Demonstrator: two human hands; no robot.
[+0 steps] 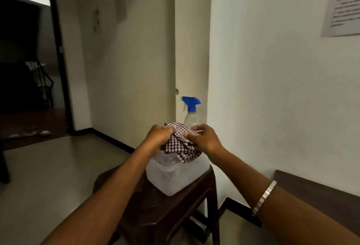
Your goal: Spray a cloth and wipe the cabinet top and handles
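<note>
A brown-and-white checked cloth (182,144) is bunched between both hands above a white plastic tub (175,178). My left hand (158,136) grips its left side and my right hand (203,137) pinches its right side. Just behind the cloth stands a clear spray bottle (191,115) with a blue trigger head; its lower body is hidden by the cloth and my hands. A dark wooden surface (319,192) runs along the wall at the lower right, and only its edge shows.
The tub sits on a dark brown plastic stool (155,209) against a white wall corner. A dark doorway (29,65) opens at the left with slippers on the floor before it. A printed sheet (342,5) hangs on the right wall.
</note>
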